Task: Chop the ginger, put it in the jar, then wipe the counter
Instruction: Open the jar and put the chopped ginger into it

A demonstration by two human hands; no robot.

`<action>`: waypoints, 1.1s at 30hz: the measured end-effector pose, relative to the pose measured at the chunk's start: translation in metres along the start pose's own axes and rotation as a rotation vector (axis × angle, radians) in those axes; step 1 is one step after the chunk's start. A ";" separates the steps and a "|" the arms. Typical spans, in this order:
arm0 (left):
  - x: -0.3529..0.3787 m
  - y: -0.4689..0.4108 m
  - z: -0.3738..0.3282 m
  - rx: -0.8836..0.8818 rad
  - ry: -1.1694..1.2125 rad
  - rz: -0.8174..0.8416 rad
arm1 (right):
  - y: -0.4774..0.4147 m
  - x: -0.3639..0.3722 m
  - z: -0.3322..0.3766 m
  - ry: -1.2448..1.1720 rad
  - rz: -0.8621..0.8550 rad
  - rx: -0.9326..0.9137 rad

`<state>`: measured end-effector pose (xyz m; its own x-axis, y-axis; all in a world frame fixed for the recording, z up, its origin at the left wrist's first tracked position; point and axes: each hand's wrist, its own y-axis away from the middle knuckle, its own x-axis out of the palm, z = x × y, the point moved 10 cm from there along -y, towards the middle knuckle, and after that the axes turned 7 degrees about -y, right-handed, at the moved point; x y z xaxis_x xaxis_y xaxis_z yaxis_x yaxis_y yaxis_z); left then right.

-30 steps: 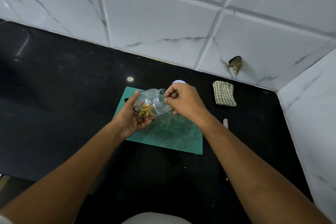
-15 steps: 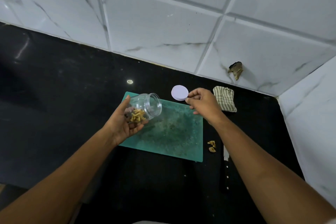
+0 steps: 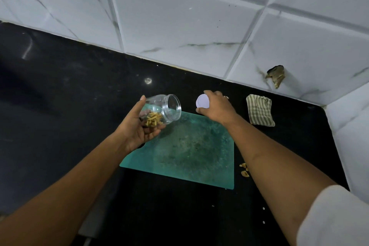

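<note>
My left hand (image 3: 137, 132) holds a clear plastic jar (image 3: 167, 109), tilted with its open mouth toward the right, above the far left corner of the green cutting board (image 3: 191, 154). Chopped ginger strips (image 3: 152, 121) lie inside the jar near its base. My right hand (image 3: 215, 107) grips the white round lid (image 3: 202, 101) just beyond the board's far edge, a short way right of the jar mouth. A striped folded cloth (image 3: 259, 111) lies on the black counter (image 3: 60, 106) to the right of that hand.
A few ginger scraps (image 3: 244, 171) lie on the counter off the board's right edge, next to my right forearm. White marble tiles (image 3: 179, 26) form the back wall and the right side wall. A hole in the tile (image 3: 276, 75) shows above the cloth.
My right hand left the jar mouth, reached to the lid beyond the board and closed on it. The jar stayed tilted in my left hand. The view moved closer.
</note>
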<state>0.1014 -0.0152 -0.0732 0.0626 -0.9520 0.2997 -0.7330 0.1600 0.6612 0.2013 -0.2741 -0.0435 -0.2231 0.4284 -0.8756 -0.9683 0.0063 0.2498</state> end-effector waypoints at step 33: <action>0.052 0.039 0.021 0.013 -0.136 0.060 | 0.140 -0.045 0.071 -0.372 0.040 -0.487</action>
<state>0.0622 -0.0640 -0.0462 -0.0728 -0.9676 0.2420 -0.7417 0.2147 0.6355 0.0835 -0.2281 0.0607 -0.2915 0.7070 -0.6443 -0.9196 -0.3926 -0.0147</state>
